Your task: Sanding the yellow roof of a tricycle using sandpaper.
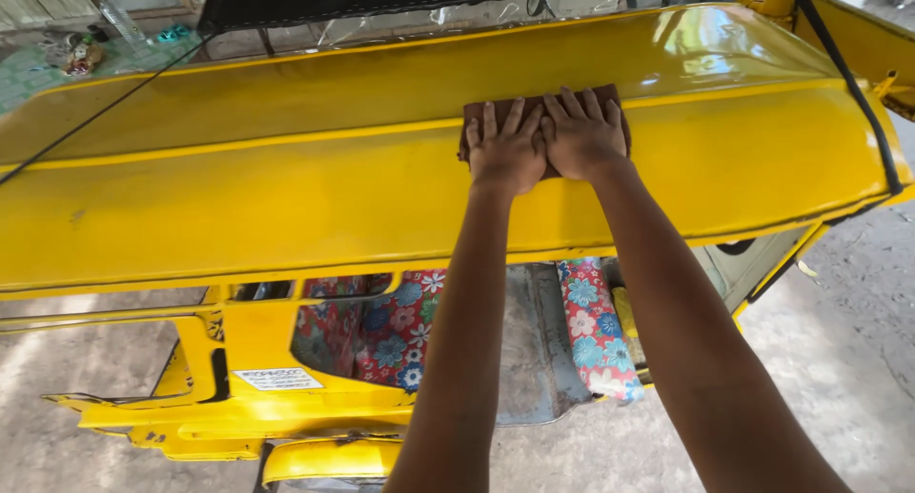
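A brown cloth (484,109) lies flat on the glossy yellow metal roof (286,188) of a small vehicle. Both of my hands press down on it side by side, fingers spread and pointing away from me. My left hand (505,150) covers the cloth's left part, my right hand (583,133) its right part, and the thumbs touch. Only the cloth's far edge and corners show around the hands. A raised ridge runs across the roof just beyond the fingertips.
A black cord (848,83) crosses the roof at the right, a thin black line (95,117) at the left. Below the roof are floral seat cushions (400,326), a grey floor plate (534,350) and yellow frame parts (238,417). Concrete ground (839,341) surrounds the vehicle.
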